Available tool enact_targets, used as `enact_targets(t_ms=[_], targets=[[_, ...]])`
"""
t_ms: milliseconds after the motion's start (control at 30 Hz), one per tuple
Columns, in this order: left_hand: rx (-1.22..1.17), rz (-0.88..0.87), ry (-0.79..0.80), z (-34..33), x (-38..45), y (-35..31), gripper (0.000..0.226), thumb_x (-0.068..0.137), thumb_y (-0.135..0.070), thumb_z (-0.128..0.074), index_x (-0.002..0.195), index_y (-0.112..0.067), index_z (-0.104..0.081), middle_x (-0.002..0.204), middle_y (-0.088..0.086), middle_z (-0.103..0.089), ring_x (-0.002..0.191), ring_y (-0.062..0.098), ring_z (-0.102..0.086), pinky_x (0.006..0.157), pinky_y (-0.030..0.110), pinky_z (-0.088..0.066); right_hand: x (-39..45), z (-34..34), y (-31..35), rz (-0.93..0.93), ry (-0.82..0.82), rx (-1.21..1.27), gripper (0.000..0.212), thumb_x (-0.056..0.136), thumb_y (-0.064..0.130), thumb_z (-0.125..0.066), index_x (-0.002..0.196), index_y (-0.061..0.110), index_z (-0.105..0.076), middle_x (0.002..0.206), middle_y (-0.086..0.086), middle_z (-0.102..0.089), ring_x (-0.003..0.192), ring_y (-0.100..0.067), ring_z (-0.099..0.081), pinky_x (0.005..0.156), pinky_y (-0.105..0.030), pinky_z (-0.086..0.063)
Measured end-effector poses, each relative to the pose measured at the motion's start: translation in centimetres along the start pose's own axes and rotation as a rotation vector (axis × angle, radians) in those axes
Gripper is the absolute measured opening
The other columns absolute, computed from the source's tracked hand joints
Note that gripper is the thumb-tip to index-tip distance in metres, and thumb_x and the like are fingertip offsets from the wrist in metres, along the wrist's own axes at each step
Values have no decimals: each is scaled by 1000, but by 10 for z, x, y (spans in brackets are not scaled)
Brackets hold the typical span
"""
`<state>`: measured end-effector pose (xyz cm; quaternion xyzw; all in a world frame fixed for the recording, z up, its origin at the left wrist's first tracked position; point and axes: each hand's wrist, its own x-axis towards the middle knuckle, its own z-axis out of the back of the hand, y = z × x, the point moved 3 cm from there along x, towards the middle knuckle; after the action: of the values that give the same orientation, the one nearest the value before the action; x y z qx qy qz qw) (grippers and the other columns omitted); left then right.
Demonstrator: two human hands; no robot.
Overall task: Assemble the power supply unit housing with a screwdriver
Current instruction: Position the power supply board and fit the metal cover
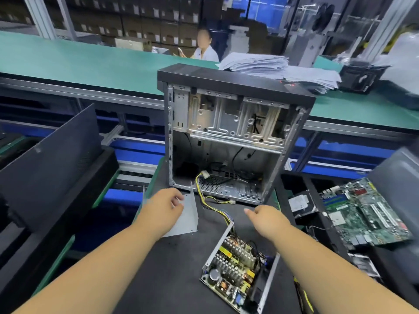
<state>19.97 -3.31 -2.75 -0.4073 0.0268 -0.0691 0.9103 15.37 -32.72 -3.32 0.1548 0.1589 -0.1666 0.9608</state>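
The open power supply base (235, 268), its circuit board and heatsinks exposed, lies on the dark mat at lower centre. Yellow and black cables (217, 205) run from it into the upright computer case (226, 137). My left hand (162, 211) grips the grey U-shaped metal cover (187, 219) to the left of the base, fingers curled over its top edge. My right hand (266, 219) hovers above the mat just beyond the base, fingers loosely curled and holding nothing. No screwdriver is in view.
A black side panel (52, 159) leans at the left. A green motherboard (367, 211) and a hard drive (301, 203) lie at the right. Stacked papers (272, 64) sit on the green conveyor behind the case, where a seated person (204, 51) is.
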Motion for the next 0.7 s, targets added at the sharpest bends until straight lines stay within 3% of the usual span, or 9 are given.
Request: enact_targets(t_ms=[167, 267, 333, 467, 533, 700], targets=[[68, -33, 261, -49, -10, -24, 8, 89, -33, -61, 82, -30, -65, 74, -8, -63, 68, 10, -57, 69, 27, -49, -16, 0, -32, -102, 60, -33, 45, 100, 51, -42, 73, 16, -50, 76, -5, -56, 81, -27, -59, 76, -36, -47], [96, -3, 397, -72, -19, -24, 20, 88, -48, -61, 89, -28, -66, 78, -7, -65, 73, 13, -62, 77, 30, -53, -26, -8, -46, -123, 137, -93, 39, 99, 49, -43, 89, 14, -56, 102, -9, -62, 103, -28, -61, 90, -36, -48], [141, 2, 459, -82, -25, -23, 26, 86, -55, -61, 92, -30, -66, 82, -8, -66, 78, 11, -63, 80, 29, -52, -34, -13, -54, -157, 191, -111, 38, 97, 49, -45, 104, 15, -60, 113, -8, -62, 108, -27, -58, 89, -34, -45], [205, -23, 475, -91, -33, -24, 25, 87, -53, -59, 95, -31, -68, 89, -10, -67, 87, 10, -62, 86, 30, -51, -46, -25, -60, -197, 248, 138, 18, 90, 30, -53, 83, 14, -58, 73, -3, -61, 69, -21, -60, 60, -26, -49], [247, -60, 474, -92, -35, -27, 22, 90, -50, -56, 90, -31, -65, 85, -11, -65, 85, 11, -61, 81, 29, -50, -49, -26, -57, -150, 237, 199, 14, 92, 19, -50, 85, 11, -58, 70, -4, -62, 58, -18, -60, 53, -25, -51], [302, -67, 453, -94, -42, -34, 21, 92, -46, -56, 80, -28, -58, 71, -9, -58, 72, 9, -56, 67, 25, -43, -47, -15, -54, -59, 80, 153, 8, 95, 20, -47, 95, 14, -53, 91, -6, -58, 81, -24, -53, 74, -29, -45]])
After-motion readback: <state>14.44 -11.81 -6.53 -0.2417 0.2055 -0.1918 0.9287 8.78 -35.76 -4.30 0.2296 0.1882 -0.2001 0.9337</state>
